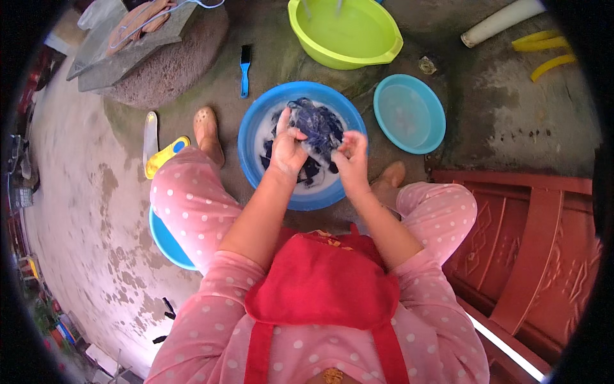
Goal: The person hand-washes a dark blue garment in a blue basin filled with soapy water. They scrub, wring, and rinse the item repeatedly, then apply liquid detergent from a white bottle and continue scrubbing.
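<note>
A blue basin (254,131) holds white sudsy water and a bunched dark navy wet cloth (310,125). My left hand (288,150) grips the cloth from its left side, thumb across it and index finger extended along it; part of this hand's grip is hidden under the fabric. My right hand (350,157) is at the cloth's right edge with curled fingers pinching it. The fabric is raised between both hands over the basin, and some of it lies in the suds below.
Green (332,57) and turquoise (409,105) basins hold liquid. A brush (245,70), yellow-and-white insoles (163,160), a stone slab (128,70), white pipe (495,25) and yellow strips (543,45) surround me. A red carved panel (531,256) is at right; another basin (167,240) is at left.
</note>
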A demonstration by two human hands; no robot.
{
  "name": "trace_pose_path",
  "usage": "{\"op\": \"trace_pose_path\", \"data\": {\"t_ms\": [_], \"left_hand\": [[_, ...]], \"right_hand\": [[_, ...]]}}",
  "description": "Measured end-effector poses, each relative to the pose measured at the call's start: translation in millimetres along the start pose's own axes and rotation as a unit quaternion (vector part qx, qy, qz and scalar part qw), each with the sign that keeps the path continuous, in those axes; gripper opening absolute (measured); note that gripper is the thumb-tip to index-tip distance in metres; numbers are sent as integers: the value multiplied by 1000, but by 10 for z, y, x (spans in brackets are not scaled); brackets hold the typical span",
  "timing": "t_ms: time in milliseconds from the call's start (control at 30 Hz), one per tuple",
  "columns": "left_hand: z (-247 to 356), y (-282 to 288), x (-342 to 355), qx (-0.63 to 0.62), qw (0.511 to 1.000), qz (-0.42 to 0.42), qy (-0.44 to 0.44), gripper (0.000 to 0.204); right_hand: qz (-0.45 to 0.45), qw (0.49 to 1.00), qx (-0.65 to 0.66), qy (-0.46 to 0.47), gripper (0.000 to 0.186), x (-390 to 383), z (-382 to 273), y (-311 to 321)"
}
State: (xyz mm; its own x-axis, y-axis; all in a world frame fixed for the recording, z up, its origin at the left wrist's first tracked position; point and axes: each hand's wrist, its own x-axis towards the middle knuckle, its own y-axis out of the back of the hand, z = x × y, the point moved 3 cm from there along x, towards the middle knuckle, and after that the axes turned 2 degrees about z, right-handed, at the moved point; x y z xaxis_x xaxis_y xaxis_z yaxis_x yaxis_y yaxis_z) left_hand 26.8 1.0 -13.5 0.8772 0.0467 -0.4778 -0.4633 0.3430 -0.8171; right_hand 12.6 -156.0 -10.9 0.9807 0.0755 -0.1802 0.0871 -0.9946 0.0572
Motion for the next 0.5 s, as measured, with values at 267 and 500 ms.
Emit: {"op": "trace_pose_path", "data": {"t_ms": [267,500], "left_hand": [[-123,-57,-25,-3,999,-37,24,70],[-53,277,169,144,985,88,30,42]], "right_hand": [[-27,998,-39,-52,43,32,-414,111],[130,846,-364,368,24,262,-1229,-57]]}}
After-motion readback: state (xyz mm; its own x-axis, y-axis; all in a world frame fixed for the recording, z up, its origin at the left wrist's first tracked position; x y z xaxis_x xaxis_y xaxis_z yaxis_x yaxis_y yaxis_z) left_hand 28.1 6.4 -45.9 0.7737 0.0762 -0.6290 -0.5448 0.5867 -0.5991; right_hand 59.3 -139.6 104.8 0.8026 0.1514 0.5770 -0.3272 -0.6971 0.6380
